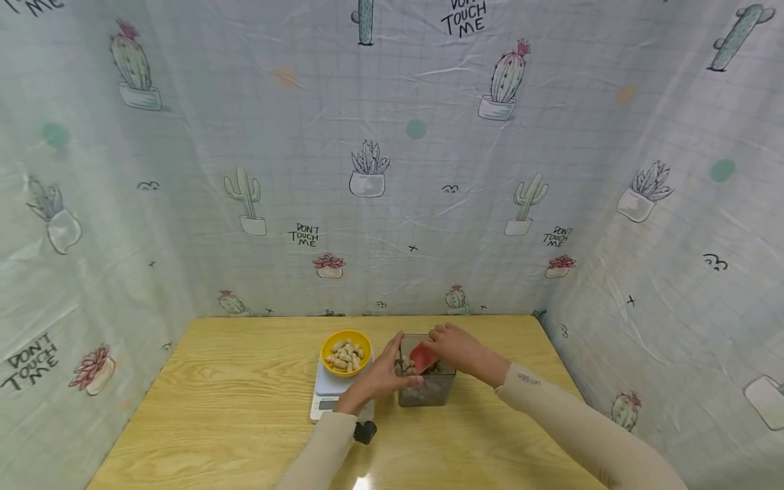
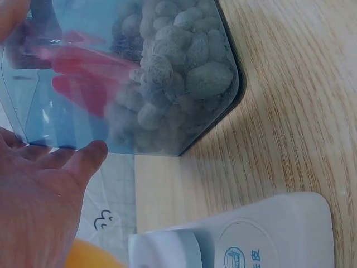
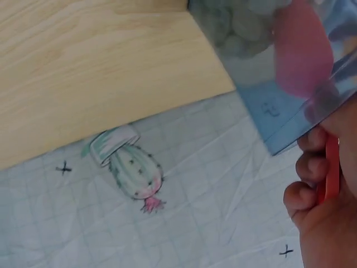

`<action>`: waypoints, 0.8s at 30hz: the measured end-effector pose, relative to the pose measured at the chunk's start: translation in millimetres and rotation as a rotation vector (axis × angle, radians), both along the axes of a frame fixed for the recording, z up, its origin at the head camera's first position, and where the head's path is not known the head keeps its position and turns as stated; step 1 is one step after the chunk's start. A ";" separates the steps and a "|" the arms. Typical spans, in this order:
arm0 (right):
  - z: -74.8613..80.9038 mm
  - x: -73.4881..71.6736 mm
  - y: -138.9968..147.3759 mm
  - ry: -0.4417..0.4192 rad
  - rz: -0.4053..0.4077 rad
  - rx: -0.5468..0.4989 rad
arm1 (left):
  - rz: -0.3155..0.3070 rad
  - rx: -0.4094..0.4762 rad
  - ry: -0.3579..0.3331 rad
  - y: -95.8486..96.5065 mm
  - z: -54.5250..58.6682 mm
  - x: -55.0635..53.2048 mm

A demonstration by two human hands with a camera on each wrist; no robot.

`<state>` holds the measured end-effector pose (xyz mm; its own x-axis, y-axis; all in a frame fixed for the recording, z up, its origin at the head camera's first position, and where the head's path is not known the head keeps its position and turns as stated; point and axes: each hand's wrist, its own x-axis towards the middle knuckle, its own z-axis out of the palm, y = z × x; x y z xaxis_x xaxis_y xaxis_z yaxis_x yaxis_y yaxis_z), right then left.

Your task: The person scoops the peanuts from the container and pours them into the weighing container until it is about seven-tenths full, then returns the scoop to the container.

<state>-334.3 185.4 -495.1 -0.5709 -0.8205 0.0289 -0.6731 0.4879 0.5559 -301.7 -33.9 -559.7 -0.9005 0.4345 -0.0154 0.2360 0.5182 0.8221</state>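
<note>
A see-through plastic container [image 1: 422, 396] stands on the table, partly filled with unshelled peanuts [image 2: 184, 61]. My left hand [image 1: 382, 371] holds its left side and near rim, thumb along the front and fingers on the side wall. With my right hand [image 1: 456, 348] I grip the handle of a red scoop [image 1: 421, 357]. The scoop's blade is tilted down inside the container, by the peanuts, as the left wrist view also shows. In the right wrist view several fingers curl round the red handle [image 3: 332, 167].
Left of the container, a white kitchen scale [image 1: 324, 386] carries a yellow bowl [image 1: 326, 348] of peanuts [image 1: 346, 355]. My left forearm crosses the scale's near right corner. A cactus-print curtain [image 1: 416, 272] hangs behind the wooden table [image 1: 233, 395] and on both sides.
</note>
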 end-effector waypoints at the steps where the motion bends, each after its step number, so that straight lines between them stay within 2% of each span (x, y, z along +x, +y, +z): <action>1: -0.3 0.0 -0.6 -0.004 0.004 -0.003 | -0.001 0.001 -0.001 0.0 0.3 0.6; 5: -0.6 -1.0 -5.9 -0.010 0.043 -0.040 | 0.005 0.015 0.015 -0.7 1.5 1.4; 9: -0.5 0.8 -6.9 -0.040 -0.015 -0.049 | 0.006 0.018 0.016 0.0 0.6 2.0; 12: -5.0 1.5 -7.4 -0.044 -0.042 -0.006 | 0.004 0.010 0.004 0.6 -0.9 3.0; 16: -12.1 -0.6 -10.6 -0.034 0.005 0.014 | 0.003 0.013 0.003 0.8 -1.3 4.5; 18: -12.0 -1.7 -10.6 -0.074 0.019 -0.015 | 0.000 0.023 -0.002 1.0 -0.6 5.3; 24: -1.9 -2.4 -8.3 -0.295 0.066 -0.154 | 0.018 0.038 -0.005 -0.1 1.7 6.8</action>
